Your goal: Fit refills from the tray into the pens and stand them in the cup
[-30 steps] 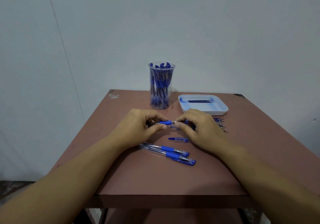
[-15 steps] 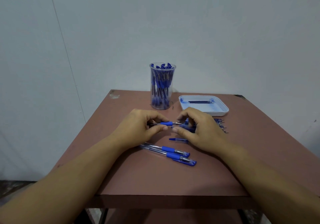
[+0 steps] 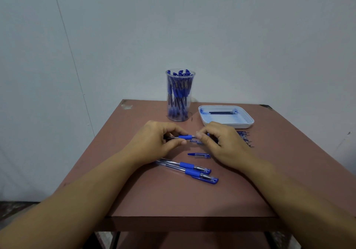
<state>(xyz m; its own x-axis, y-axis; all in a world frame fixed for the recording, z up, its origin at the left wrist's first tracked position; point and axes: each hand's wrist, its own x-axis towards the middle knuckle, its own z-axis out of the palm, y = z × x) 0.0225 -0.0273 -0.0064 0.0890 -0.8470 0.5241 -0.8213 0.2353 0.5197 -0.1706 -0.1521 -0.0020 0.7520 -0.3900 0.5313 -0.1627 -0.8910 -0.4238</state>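
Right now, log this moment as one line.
left hand: grips pen barrel | right hand: pinches pen tip | tray: refill inside | cup: holds pens | loose: two pens, cap

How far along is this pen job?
Done: many pens stand in the cup. In hand: the left hand grips one pen while the right hand pinches its tip end. Left: two pens and a loose cap lie on the table; refills lie in the tray.

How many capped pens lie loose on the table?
2: side by side near the left hand, the farther pen and the nearer pen. The right hand may hide more.
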